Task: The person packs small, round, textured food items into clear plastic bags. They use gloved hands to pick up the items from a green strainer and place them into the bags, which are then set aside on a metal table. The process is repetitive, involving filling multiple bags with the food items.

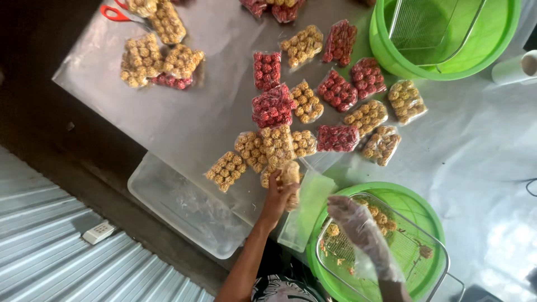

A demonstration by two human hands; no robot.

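My bare left hand point(276, 197) grips a small clear bag of yellow snack balls point(291, 178) at the edge of the metal tabletop point(184, 120). A clear, flat plastic bag point(309, 210) hangs just right of that hand. My right hand point(358, 225), in a thin clear glove, hovers with fingers spread over a wire basket point(417, 254) in a green basin point(426, 208); a few yellow balls lie in the basket. Whether the gloved fingers touch the flat bag is unclear.
Several sealed packs of yellow balls point(304, 46) and red balls point(272, 106) lie spread over the tabletop. A second green basin point(391, 56) with a wire basket stands at top right. Red-handled scissors point(114, 13) lie at top left. A clear plastic tub point(187, 210) sits below the table edge.
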